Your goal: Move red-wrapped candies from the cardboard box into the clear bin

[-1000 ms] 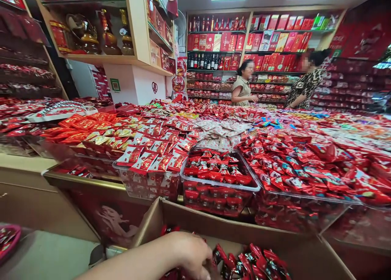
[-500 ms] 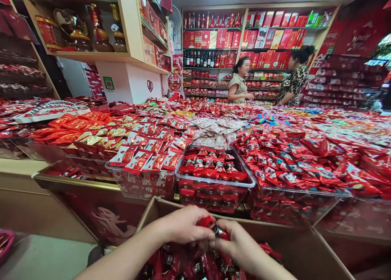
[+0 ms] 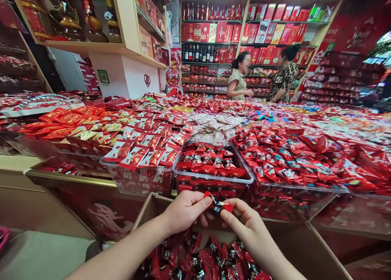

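Note:
My left hand and my right hand are raised together above an open cardboard box and both pinch red wrapped candies between their fingertips. Below them the box holds a heap of the same red and black wrapped candies. Just beyond my hands stands a clear plastic bin filled with matching red candies, at the front edge of the display counter.
A wide counter carries several clear bins and piles of red and gold wrapped sweets. Wall shelves hold red gift boxes and bottles. Two people stand at the far side by the shelves. A wooden shelf unit rises at left.
My left hand was first alone down in the box. The right hand joined it, and both have lifted upward out of the heap, pinching candies.

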`<state>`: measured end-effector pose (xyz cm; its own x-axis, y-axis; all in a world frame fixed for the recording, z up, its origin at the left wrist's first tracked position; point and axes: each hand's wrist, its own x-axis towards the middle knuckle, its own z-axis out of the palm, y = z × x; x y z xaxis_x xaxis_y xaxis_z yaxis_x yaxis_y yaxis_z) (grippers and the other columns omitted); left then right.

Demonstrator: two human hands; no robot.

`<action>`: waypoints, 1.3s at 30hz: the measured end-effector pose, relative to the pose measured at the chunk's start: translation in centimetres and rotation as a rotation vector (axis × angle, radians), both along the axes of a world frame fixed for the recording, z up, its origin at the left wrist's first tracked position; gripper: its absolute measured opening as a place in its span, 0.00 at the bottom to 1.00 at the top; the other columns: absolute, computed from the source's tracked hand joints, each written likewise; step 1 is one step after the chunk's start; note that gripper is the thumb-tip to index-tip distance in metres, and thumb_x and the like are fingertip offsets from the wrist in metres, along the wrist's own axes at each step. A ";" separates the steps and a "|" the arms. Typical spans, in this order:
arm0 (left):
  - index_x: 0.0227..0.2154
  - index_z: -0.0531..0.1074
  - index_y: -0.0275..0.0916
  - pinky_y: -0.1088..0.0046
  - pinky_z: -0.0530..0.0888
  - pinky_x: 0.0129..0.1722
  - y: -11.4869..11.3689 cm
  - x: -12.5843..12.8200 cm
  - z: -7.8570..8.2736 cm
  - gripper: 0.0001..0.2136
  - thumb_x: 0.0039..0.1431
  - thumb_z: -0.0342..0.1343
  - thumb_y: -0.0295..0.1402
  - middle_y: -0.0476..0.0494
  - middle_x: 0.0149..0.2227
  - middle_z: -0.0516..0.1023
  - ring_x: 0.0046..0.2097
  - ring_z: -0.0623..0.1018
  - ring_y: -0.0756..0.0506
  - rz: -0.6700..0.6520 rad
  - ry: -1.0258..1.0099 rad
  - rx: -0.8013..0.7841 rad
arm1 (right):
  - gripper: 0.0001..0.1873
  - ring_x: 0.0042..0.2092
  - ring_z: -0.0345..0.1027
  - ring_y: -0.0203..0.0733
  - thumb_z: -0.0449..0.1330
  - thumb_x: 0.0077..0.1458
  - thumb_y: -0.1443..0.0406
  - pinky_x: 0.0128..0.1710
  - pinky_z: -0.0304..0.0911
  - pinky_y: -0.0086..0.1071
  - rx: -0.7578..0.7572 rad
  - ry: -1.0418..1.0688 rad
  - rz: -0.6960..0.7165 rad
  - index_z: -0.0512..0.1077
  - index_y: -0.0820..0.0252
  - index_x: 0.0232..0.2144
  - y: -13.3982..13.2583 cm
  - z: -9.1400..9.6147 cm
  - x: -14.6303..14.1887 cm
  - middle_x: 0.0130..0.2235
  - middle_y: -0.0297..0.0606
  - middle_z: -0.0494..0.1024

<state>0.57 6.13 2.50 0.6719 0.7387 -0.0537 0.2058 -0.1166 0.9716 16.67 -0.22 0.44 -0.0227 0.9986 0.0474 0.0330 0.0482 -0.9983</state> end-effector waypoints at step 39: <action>0.31 0.72 0.40 0.82 0.63 0.25 -0.9 -0.9 -1.8 0.11 0.52 0.46 0.36 0.48 0.27 0.75 0.27 0.72 0.52 -0.195 0.274 0.572 | 0.12 0.33 0.66 0.42 0.45 0.47 0.77 0.29 0.54 0.29 0.528 -1.667 -0.127 0.67 0.67 0.29 17.3 8.6 1.2 0.32 0.47 0.73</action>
